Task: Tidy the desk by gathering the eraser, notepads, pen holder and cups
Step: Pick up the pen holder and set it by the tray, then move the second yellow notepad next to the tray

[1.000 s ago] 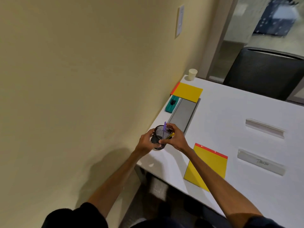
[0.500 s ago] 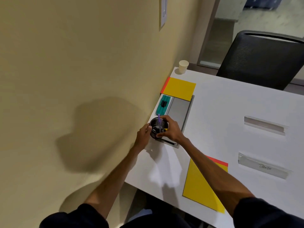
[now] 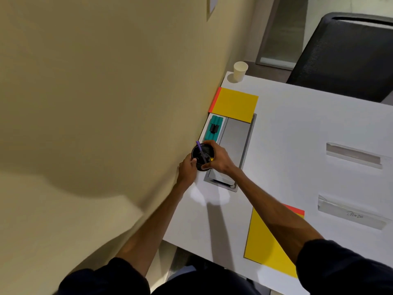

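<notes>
One view only: head-worn, wide-angle. It hangs over the near edge of the desk [image 3: 297, 128], facing forward and steeply down. Close in: both forearms run up from the bottom edge, left hand [image 3: 187, 170] and right hand [image 3: 219, 159] gripping the pen holder [image 3: 202, 154] at mid-view. View is rolled, desk edges run diagonal. Wall [image 3: 95, 103] along the desk's left side fills the left half. Desk's far end, with paper cup [image 3: 240, 71] and chair [image 3: 344, 56], lands top right.
</notes>
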`<move>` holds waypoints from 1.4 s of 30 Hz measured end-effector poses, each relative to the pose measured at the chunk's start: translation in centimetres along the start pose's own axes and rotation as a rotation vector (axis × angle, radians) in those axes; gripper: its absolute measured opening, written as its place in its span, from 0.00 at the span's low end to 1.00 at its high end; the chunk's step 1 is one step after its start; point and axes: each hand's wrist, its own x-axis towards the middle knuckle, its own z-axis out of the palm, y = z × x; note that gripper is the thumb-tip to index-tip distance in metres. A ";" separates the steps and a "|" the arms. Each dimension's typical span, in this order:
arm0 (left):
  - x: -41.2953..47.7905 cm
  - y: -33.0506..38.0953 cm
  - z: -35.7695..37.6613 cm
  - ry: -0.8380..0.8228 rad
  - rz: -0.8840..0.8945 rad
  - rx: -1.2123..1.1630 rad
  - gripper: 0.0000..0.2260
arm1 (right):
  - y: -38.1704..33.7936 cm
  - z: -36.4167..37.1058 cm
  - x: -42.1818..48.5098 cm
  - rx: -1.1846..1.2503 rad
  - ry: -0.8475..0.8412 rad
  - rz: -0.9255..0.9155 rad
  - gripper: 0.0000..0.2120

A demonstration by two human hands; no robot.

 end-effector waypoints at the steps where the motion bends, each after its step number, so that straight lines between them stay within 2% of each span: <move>1: 0.1 0.1 0.0 0.002 0.000 0.002 0.15 | 0.0 0.0 0.2 -0.003 0.001 0.005 0.43; 11: 0.2 -1.0 0.0 0.004 -0.010 0.000 0.16 | 0.0 0.3 0.3 0.004 -0.038 0.025 0.50; 18: -1.1 -1.9 0.8 -0.013 -0.070 -0.061 0.19 | 1.5 0.0 -1.8 0.038 0.000 0.080 0.54; 22: -2.5 -2.3 2.2 -0.075 -0.122 -0.054 0.16 | 3.1 -0.1 -4.5 0.055 0.042 0.140 0.51; 27: -4.2 -1.5 5.4 -0.216 -0.096 0.022 0.14 | 5.8 -0.6 -8.9 0.054 0.134 0.224 0.43; 33: -6.4 1.1 9.8 -0.412 0.112 0.168 0.11 | 9.3 -2.0 -14.2 0.089 0.278 0.336 0.40; 42: -9.5 3.5 15.0 -0.544 0.219 0.263 0.11 | 13.3 -3.0 -21.0 0.150 0.455 0.524 0.37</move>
